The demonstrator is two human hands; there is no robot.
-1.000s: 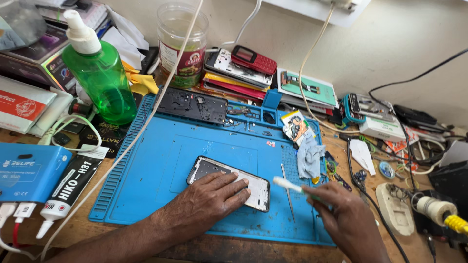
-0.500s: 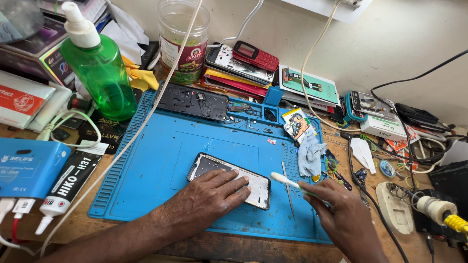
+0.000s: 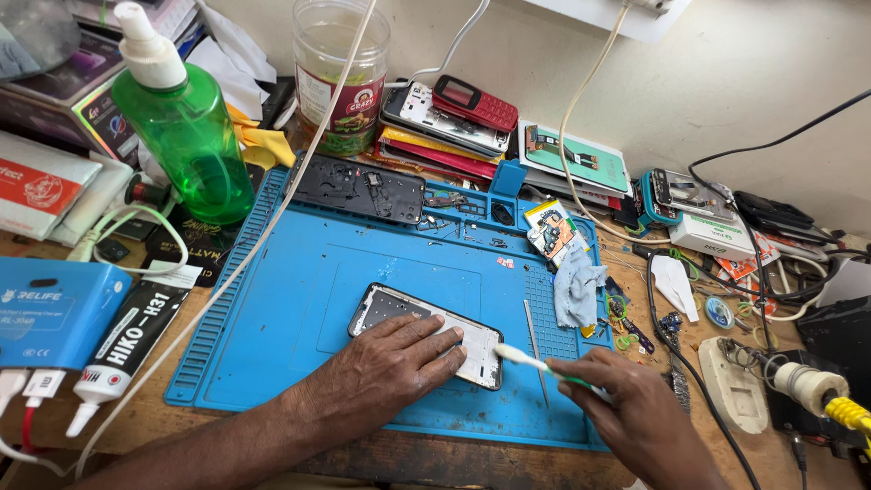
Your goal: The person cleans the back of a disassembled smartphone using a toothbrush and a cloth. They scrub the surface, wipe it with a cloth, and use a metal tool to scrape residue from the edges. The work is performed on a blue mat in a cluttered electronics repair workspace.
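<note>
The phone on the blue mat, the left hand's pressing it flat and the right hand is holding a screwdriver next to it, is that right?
Not quite. The head view shows the left hand flat on the phone on the blue mat, but the right hand holds a cotton swab, not a screwdriver, its white tip beside the phone's edge.

Phone repair workshop, blue repair mat [image 3: 272, 299], stacked phones [image 3: 454, 113]

The left hand [image 3: 386, 367] presses flat on an opened phone [image 3: 425, 334] lying on a blue repair mat [image 3: 299, 299]. The right hand [image 3: 640, 413] holds a cotton swab [image 3: 535, 363] with its tip at the phone's right edge.
</note>
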